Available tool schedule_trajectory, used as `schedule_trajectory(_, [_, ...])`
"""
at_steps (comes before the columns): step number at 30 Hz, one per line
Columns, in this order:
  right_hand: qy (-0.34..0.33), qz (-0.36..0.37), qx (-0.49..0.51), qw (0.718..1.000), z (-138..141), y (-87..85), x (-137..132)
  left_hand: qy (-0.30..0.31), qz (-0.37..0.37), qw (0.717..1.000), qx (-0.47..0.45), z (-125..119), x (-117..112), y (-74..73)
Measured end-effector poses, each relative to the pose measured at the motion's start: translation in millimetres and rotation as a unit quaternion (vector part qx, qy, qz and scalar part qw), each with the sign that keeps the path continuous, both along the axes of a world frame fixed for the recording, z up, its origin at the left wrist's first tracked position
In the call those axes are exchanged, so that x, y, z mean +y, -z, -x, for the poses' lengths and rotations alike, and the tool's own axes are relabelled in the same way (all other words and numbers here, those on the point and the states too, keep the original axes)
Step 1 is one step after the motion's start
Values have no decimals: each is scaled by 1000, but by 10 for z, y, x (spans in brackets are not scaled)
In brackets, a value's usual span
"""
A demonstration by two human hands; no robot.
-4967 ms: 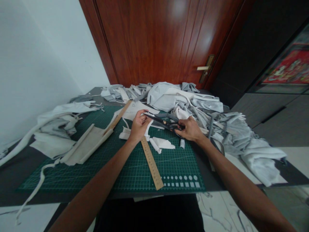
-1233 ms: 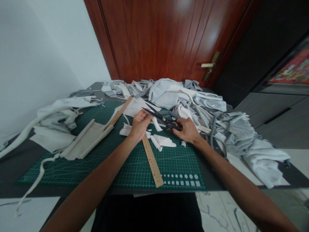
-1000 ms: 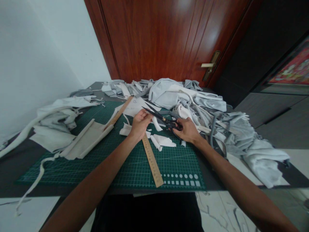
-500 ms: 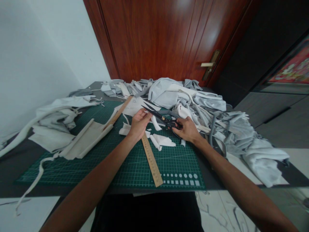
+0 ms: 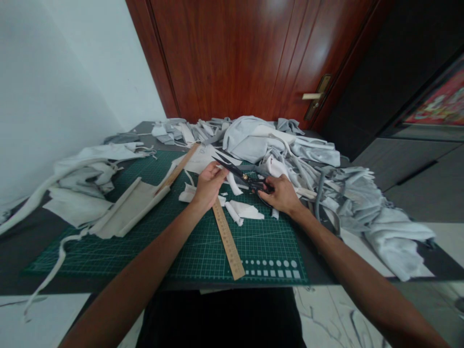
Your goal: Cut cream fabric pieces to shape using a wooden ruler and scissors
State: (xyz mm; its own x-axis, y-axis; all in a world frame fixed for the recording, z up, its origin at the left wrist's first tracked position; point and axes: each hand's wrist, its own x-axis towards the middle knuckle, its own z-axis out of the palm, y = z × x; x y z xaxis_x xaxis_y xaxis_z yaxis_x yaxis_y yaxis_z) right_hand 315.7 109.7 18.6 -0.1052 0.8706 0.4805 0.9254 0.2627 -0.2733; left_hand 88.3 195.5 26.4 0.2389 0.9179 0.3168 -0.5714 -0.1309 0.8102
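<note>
While my right hand [image 5: 283,195] closes around the handles of the black shears [image 5: 243,177], the blades stand slightly parted and point up and to the left, with a brass-coloured pivot at their joint. The shears are held just above the cutting mat [image 5: 203,256], with the tips beside my left hand [image 5: 208,186]. That hand is partly open, its fingers [image 5: 216,172] curled toward the blades. Whether it has hold of any material, I cannot tell.

A white fabric strip [image 5: 234,184] lies just beside the blades, below them. White scraps [image 5: 244,210] rest on the mat between my hands. A wooden ruler [image 5: 227,239] lies diagonally on the mat, its upper end just below my left hand. A second ruler [image 5: 179,166] lies at the far edge of the mat, against a folded beige cloth [image 5: 128,210].

The green mat carries a printed grid and a row of circle and square guides [image 5: 271,268]. Neither the mat nor the rulers show a readable brand or label; the ruler markings are too small to read.

Heaped grey and white fabric [image 5: 282,145] covers the far side of the dark table [image 5: 14,256]. Behind it stands a red-brown wooden door [image 5: 224,58] with a brass lever handle [image 5: 312,96].
</note>
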Motion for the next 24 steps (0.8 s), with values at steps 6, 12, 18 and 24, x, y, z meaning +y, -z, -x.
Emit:
schedule_trajectory(6, [13, 6, -2, 1000, 9, -16, -11, -9, 6, 1000, 9, 1, -9, -8])
schedule_trajectory(12, [23, 5, 10, 1000, 9, -3, -6, -9, 20, 1000, 6, 1, -29, -43])
schedule_trajectory(18, [0, 6, 11, 1000, 39, -18, -5, -16, 10, 1000, 8, -6, -19, -16])
schedule_trajectory(24, [7, 16, -12, 1000, 42, -35, -8, -15, 6, 1000, 12, -8, 6, 15])
